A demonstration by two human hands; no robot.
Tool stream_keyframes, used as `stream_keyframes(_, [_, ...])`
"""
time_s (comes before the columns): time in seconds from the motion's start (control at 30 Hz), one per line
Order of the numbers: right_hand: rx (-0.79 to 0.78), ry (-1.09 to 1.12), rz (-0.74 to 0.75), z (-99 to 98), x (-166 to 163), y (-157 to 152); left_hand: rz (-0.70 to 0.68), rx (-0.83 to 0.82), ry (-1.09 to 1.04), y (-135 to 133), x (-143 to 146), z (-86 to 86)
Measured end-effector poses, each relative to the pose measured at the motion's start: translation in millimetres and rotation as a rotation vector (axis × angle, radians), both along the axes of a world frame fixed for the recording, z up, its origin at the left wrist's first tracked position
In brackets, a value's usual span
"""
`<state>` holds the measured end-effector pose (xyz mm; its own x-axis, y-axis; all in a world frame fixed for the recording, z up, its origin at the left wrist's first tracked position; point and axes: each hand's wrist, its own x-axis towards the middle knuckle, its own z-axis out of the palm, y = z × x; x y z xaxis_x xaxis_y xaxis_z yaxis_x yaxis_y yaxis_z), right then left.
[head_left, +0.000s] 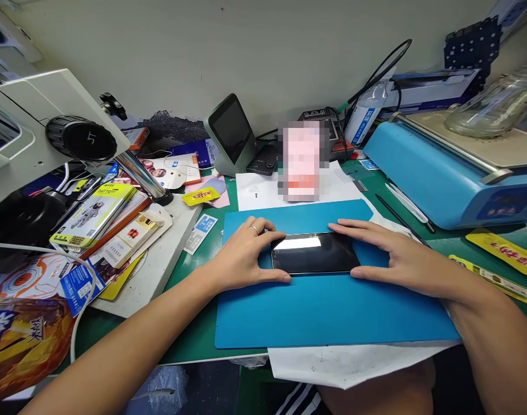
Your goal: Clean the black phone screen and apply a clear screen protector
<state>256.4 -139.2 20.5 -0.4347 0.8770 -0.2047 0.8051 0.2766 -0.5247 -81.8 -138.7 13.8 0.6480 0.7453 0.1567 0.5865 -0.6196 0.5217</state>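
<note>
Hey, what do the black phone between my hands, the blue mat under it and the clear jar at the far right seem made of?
Black phone: probably a glass front, glossy; it mirrors a bright patch.
Blue mat: perhaps silicone or rubber, matte, evenly coloured without sharp reflections.
Clear jar: likely glass, shiny and see-through with highlights, though plastic is possible.

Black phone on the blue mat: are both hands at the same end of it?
No, the left hand is at one end of the black phone and the right hand at the opposite end.

Nearer than the black screen (317, 258), the blue mat (332, 314) lies free; beyond, a blurred object (302, 158), perhaps a phone, obstructs.
</note>
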Motion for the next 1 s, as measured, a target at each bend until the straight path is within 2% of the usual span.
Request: stream_keyframes(1.0, [0.02,-0.007,0.019,0.4,0.2,-0.8,0.013,-0.005,0.024,-0.9,0.8,2.7])
